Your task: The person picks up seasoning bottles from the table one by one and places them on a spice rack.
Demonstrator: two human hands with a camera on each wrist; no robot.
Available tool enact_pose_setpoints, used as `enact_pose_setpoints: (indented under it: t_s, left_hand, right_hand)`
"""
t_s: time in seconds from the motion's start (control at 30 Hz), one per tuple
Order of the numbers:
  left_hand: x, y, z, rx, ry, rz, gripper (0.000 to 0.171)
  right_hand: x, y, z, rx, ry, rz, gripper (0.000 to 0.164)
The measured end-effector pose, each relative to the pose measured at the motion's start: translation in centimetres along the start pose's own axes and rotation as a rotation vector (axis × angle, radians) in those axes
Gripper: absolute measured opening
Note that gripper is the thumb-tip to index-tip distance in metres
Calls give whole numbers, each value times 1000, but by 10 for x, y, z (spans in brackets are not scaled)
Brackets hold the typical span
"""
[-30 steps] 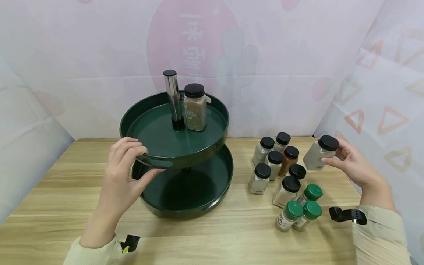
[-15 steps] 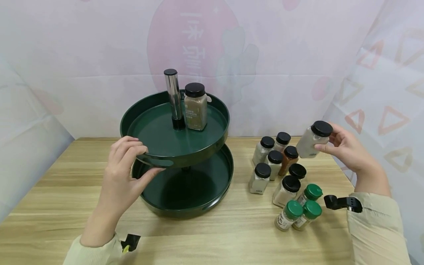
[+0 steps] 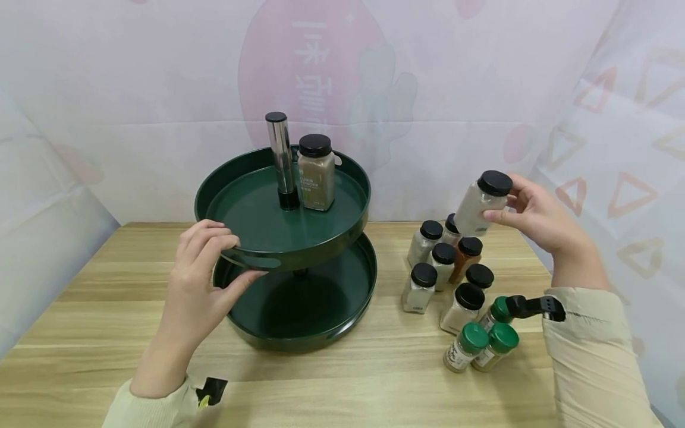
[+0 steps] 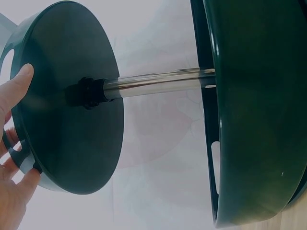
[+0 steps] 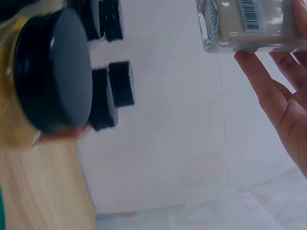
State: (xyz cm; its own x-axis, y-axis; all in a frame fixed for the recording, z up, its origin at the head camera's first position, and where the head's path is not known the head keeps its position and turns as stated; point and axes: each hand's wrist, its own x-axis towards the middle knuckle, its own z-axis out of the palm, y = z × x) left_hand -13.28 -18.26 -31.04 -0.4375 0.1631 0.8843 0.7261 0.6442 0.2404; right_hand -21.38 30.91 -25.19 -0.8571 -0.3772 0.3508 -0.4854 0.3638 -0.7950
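Observation:
A two-tier dark green tray stand (image 3: 299, 260) stands on the table. My left hand (image 3: 200, 279) grips the front-left rim of its upper tray, thumb below and fingers over the edge; the left wrist view shows the thumb (image 4: 21, 81) against the tray's underside (image 4: 81, 143). On the upper tray, beside the chrome post (image 3: 280, 154), stands a black-lidded spice jar (image 3: 317, 181) of brown powder, its label reading cumin powder. My right hand (image 3: 540, 217) holds a pale spice jar (image 3: 473, 208) in the air, tilted, above the other jars. A barcode shows on its glass (image 5: 249, 17).
On the table (image 3: 353, 380), right of the stand, several black-lidded jars (image 3: 419, 291) stand close together. Several green-capped shakers (image 3: 465, 348) are in front of them. A printed cloth (image 3: 455, 119) hangs behind and at the sides.
My right hand has carried the pale jar up and to the left, from the right side of the group to above its back. The left hand keeps its grip on the tray rim.

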Motion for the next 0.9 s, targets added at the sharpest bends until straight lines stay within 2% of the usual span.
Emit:
enact_pose_setpoints:
  t_s: [0.27,0.7,0.9]
  left_hand:
    - [1,-1,-1,-1,-2,-2,61]
    - [0,0,-2,-2,-5,-6,61]
    - [0,0,-2,-4,0,1,61]
  right_hand:
    - [28,-26,21,-59,14,8,47]
    - [75,-68,62,113,16,-72,49]
    - [89,-81,74,120,32,-71,50]
